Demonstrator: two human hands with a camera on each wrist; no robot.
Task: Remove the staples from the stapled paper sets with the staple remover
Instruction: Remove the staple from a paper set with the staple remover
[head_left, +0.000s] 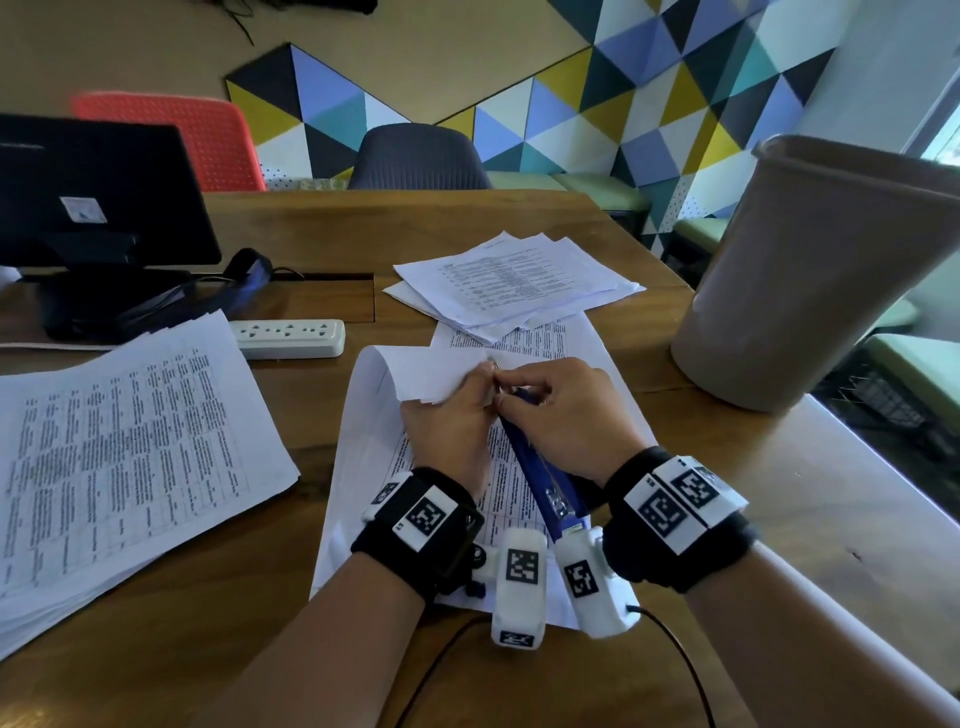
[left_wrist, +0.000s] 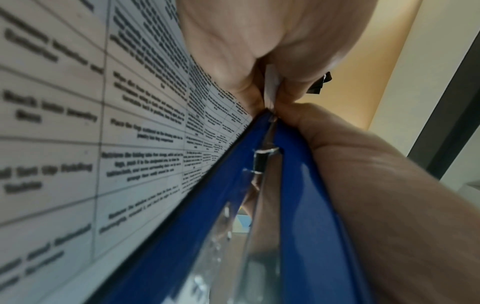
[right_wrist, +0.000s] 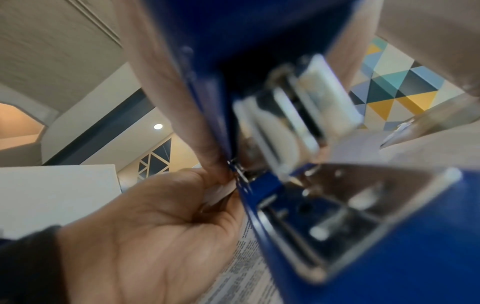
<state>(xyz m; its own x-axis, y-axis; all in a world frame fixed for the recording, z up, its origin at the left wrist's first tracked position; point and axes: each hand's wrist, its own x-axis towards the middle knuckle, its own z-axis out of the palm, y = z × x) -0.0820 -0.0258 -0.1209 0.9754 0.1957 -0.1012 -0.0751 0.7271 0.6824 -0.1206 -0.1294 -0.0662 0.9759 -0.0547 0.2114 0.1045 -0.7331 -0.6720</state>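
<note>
Fingers of my left hand pinched the folded corner of one paper set on the table. My right hand gripped one blue staple remover, tip at that corner. I counted two other paper piles.

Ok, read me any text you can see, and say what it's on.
Stack of sheets on the left: printed tables, too small to read.
Stapled paper set: printed table, blurred, unreadable.
Wristband markers: code patterns, tiny characters illegible.
Staple remover: no text seen.
</note>
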